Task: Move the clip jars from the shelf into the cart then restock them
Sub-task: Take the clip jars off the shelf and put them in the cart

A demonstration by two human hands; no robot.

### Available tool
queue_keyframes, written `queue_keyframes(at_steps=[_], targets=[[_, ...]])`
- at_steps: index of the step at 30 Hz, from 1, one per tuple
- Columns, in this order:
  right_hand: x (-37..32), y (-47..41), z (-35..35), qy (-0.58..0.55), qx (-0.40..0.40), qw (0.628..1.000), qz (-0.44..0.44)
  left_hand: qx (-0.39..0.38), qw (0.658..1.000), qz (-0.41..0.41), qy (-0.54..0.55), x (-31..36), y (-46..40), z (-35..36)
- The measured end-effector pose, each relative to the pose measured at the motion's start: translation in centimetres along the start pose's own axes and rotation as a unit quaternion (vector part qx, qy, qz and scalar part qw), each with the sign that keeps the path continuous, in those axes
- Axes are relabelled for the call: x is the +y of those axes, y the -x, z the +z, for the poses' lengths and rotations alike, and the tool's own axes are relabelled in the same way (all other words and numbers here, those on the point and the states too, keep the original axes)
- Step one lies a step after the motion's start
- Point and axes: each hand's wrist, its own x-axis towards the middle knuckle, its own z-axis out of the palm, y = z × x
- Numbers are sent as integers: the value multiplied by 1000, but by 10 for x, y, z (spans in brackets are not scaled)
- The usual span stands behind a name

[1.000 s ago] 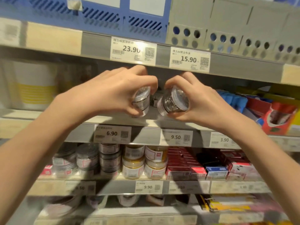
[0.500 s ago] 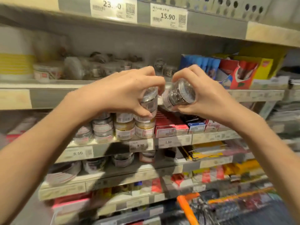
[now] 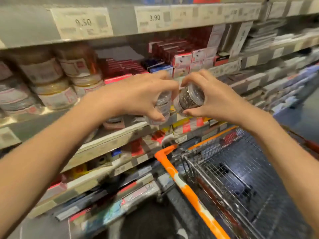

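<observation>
Both clip jars had been carried down from the shelf (image 3: 120, 140) toward the cart (image 3: 174, 175), one jar (image 3: 163, 105) gripped by curled left hand (image 3: 136, 95) fingers, the other jar (image 3: 189, 98) by the right hand (image 3: 215, 99).

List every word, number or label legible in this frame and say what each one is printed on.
"9.50": price tag on the upper shelf edge, left.
"3.90": price tag on the same edge, further right.
Other tags along that edge: too blurred to read.
Labels on the shelved jars and red boxes: blurred, unreadable.
Labels on the two clip jars, one in the left hand, one in the right hand: unreadable.
</observation>
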Motion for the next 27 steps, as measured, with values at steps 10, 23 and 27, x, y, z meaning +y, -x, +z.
queue_keyframes(at_steps=[10,23,27], targets=[[139,113,56,-13,-61,981,186,-91,988,110,52,59,-124,141],[265,236,153,-61,-143,919,362,-263,951,146,69,129,-223,316],[292,261,195,-94,-166,895,403,-286,942,160,70,134,-240,367]])
